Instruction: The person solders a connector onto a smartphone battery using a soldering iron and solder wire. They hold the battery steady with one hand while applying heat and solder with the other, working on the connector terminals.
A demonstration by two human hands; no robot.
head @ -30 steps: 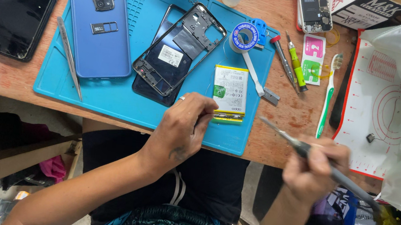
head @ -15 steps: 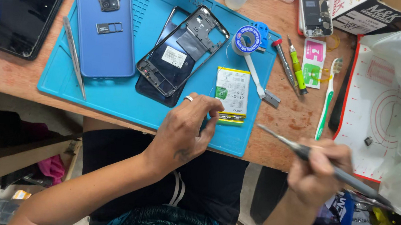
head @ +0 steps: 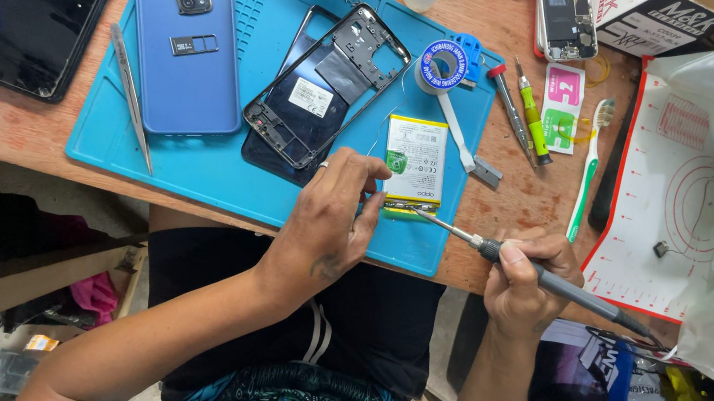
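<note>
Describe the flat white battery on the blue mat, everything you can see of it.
The battery is a thin white rectangle with small dark print and a green patch at its left edge. It lies flat on the blue mat, right of the open phone frame. Left hand fingers press at its near end, where the soldering iron tip, held by the right hand, meets it.

Bare forearms — ring (head: 322, 164) on left grip (head: 333, 216)
</note>
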